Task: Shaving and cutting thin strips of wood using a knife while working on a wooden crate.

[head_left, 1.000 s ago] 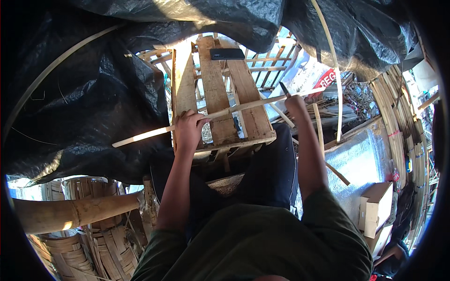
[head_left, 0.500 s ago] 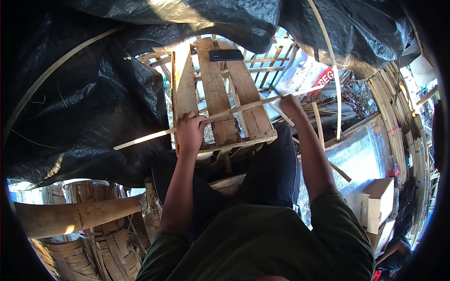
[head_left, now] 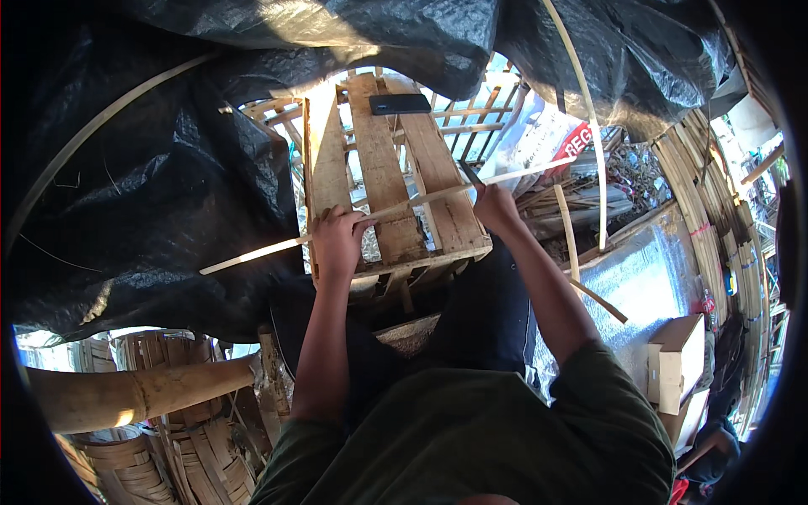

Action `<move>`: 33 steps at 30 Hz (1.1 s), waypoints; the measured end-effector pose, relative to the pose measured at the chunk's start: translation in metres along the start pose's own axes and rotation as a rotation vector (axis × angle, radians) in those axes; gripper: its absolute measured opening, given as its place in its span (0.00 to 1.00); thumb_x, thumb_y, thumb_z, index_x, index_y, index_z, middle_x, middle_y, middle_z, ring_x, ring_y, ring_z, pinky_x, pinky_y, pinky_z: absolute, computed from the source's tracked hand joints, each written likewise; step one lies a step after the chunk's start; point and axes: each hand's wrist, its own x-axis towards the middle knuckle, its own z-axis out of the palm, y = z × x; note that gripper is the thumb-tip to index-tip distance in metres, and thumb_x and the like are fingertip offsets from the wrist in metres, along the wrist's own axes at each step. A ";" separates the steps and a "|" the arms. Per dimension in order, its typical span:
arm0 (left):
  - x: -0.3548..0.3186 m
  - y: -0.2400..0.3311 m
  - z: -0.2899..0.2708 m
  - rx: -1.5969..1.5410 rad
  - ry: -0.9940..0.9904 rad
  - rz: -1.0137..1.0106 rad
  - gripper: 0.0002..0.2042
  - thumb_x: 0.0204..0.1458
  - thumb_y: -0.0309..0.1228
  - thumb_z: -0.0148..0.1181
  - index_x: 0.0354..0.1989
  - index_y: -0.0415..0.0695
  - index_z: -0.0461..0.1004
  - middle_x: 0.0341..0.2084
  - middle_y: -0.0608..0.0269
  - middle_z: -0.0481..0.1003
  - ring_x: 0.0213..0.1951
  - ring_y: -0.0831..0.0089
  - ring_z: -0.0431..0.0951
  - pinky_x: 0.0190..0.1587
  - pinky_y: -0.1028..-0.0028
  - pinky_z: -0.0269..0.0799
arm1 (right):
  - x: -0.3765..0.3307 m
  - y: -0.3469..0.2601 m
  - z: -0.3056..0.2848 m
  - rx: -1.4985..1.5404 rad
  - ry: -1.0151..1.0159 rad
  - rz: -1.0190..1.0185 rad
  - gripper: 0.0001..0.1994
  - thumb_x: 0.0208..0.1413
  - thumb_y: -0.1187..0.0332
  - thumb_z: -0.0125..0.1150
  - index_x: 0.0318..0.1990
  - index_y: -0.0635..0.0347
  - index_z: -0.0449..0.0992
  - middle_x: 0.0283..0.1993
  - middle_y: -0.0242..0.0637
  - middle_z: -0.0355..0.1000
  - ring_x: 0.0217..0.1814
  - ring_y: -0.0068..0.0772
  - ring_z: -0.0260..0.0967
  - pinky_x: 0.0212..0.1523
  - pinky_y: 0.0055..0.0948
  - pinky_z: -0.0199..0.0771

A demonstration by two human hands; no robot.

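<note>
A long, pale bamboo strip [head_left: 269,249] lies slantwise over the near part of an upturned wooden crate [head_left: 383,168], its two ends sticking out past the sides. My left hand [head_left: 338,240] is closed round the strip near the crate's left side. At the crate's right edge my right hand [head_left: 497,209] grips a knife [head_left: 470,173], whose dark blade points up and to the left across the strip. The knife's handle is hidden in my fist. Between my hands the strip passes above the slats.
A black phone [head_left: 400,104] rests on the crate's far end. Black plastic sheeting [head_left: 168,185] hangs at left and above. A white and red sack [head_left: 539,139], loose bamboo strips [head_left: 566,227] and a cardboard box [head_left: 676,362] are on the right. Woven baskets [head_left: 126,463] stand lower left.
My right hand and the knife have moved left and toward me along the strip. My left hand keeps its hold, and the strip has barely shifted.
</note>
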 end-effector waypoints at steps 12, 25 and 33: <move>-0.002 -0.003 0.001 -0.003 0.007 -0.009 0.10 0.47 0.42 0.67 0.30 0.49 0.84 0.27 0.60 0.75 0.39 0.58 0.75 0.45 0.60 0.66 | -0.021 -0.032 -0.029 0.295 -0.204 0.255 0.19 0.61 0.64 0.49 0.50 0.73 0.73 0.32 0.62 0.76 0.27 0.53 0.78 0.25 0.45 0.78; -0.001 0.002 -0.004 0.038 0.042 -0.004 0.10 0.44 0.38 0.71 0.33 0.48 0.84 0.26 0.58 0.74 0.37 0.58 0.75 0.42 0.62 0.71 | -0.026 -0.017 -0.036 0.419 -0.212 0.166 0.14 0.56 0.71 0.45 0.42 0.71 0.76 0.28 0.53 0.75 0.22 0.43 0.76 0.21 0.39 0.76; -0.003 -0.004 -0.001 0.019 0.023 -0.011 0.09 0.46 0.40 0.69 0.32 0.51 0.84 0.26 0.60 0.74 0.37 0.60 0.75 0.45 0.62 0.66 | -0.004 0.032 -0.005 0.086 0.131 0.188 0.14 0.53 0.72 0.53 0.43 0.73 0.75 0.33 0.59 0.77 0.30 0.50 0.79 0.30 0.43 0.81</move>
